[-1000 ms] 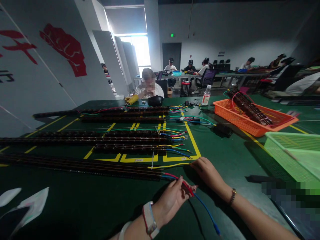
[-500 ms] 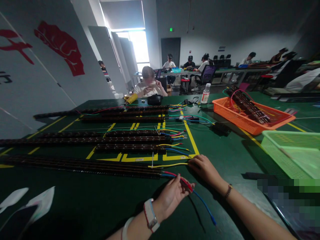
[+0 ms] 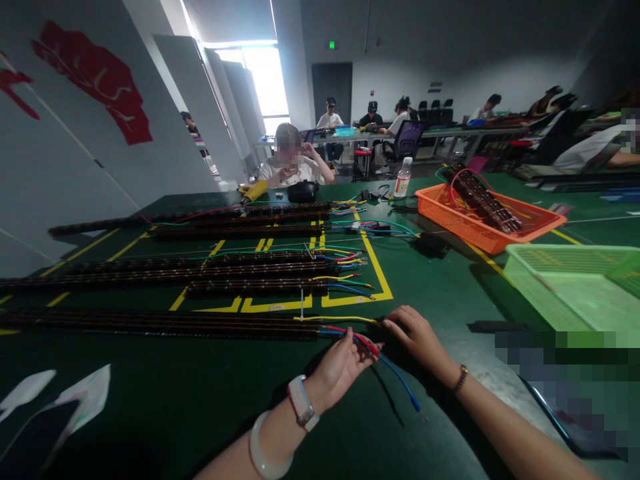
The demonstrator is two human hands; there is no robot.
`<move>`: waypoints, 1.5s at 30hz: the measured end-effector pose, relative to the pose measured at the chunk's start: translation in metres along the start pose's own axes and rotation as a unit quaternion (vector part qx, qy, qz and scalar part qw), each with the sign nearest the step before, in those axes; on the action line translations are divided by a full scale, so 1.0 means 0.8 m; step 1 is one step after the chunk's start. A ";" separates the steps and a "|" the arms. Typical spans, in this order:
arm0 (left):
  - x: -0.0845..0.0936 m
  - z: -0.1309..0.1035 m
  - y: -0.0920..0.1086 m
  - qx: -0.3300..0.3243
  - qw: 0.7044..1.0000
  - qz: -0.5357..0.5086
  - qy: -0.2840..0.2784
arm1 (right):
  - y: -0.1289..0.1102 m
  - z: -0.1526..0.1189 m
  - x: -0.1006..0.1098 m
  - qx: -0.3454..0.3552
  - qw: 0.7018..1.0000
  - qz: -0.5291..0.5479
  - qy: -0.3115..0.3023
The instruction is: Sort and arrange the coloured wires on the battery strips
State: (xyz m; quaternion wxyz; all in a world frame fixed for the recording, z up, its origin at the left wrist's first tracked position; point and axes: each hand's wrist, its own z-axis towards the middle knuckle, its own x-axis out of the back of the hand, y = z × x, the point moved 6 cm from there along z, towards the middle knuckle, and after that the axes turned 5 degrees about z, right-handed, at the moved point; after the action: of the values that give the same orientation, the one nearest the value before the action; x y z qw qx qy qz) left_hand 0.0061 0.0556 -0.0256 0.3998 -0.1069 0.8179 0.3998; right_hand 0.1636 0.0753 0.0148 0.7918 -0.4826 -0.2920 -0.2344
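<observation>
My left hand [image 3: 343,367], with a watch and a pale bangle on the wrist, is closed around a red wire [image 3: 367,344] and a blue wire [image 3: 400,381]. The blue wire's terminal end hangs free beyond the fingers. Both come from the right end of a long dark wire-wrapped bar [image 3: 165,324] lying across the table. My right hand [image 3: 416,337] has its fingertips pinched at the end of a yellow wire [image 3: 345,319] from the same bar; the tip is hidden. A whitish tie [image 3: 302,303] stands up from the bar near there.
Several similar bars [image 3: 260,269] with coloured leads lie behind. An orange basket [image 3: 463,235] holds another bar; a green basket [image 3: 545,287] sits at right. A bottle [image 3: 403,177], a black box [image 3: 433,245] and a phone-like device [image 3: 575,427] are about. Someone sits opposite.
The camera view has shifted slightly, moving the scene up and left in the picture. Both hands keep their grips on the wires, with little movement.
</observation>
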 end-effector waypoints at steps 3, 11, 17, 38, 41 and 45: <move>0.004 0.002 -0.001 -0.009 1.000 0.014 0.006 | -0.032 -0.013 0.001 0.047 0.998 -0.013 -0.028; 0.006 0.003 -0.004 -0.020 0.999 0.033 -0.006 | -0.078 -0.017 -0.027 0.118 0.971 -0.179 -0.105; 0.006 0.006 -0.004 -0.046 0.999 0.006 -0.006 | -0.077 -0.010 -0.031 0.098 0.960 -0.245 -0.093; 0.008 -0.006 -0.002 -0.030 0.996 0.073 0.039 | -0.018 0.023 -0.041 -0.076 0.949 -0.282 -0.121; 0.007 -0.006 0.000 -0.023 0.996 0.076 0.030 | -0.025 0.016 -0.041 -0.053 0.954 -0.275 -0.104; 0.006 -0.006 0.000 -0.017 0.997 0.075 0.017 | -0.031 0.006 -0.041 -0.038 0.959 -0.257 -0.112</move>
State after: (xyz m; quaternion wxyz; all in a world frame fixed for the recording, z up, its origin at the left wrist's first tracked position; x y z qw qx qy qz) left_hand 0.0005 0.0529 -0.0272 0.3533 -0.0591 0.8230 0.4409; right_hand 0.1225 0.0718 0.0092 0.6485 -0.4441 -0.4838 -0.3849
